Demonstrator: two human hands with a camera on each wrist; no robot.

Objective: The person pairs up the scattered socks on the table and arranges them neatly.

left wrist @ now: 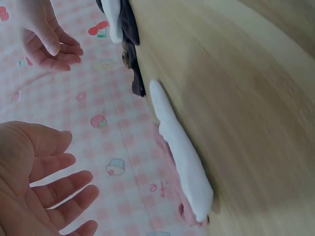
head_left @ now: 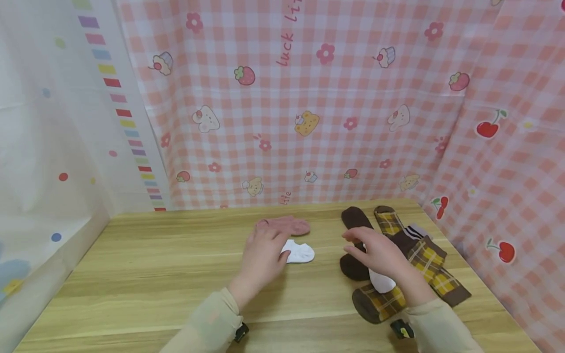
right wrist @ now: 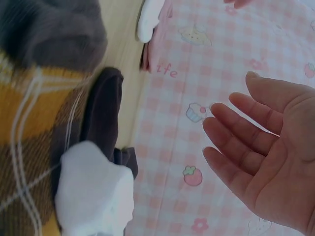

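My left hand (head_left: 263,252) hovers over the left end of a white ankle sock (head_left: 301,252), its fingers loosely bent with nothing in them. Just behind lies a pink sock (head_left: 291,225). In the left wrist view, a gap shows between the left hand (left wrist: 44,182) and the white sock (left wrist: 184,152). My right hand (head_left: 378,250) is held above a pile of socks, thumb and fingers apart and holding nothing. Under it are a second white sock (head_left: 382,283), dark brown socks (head_left: 353,267) and a plaid sock (head_left: 378,303). The right wrist view shows the palm (right wrist: 275,147) bare.
More yellow-and-brown plaid socks (head_left: 426,257) and a striped cuff (head_left: 415,231) spread along the right side of the wooden table (head_left: 145,274). Checked pink cloth (head_left: 282,98) hangs behind and to the right, with a white dotted cloth (head_left: 53,147) on the left.
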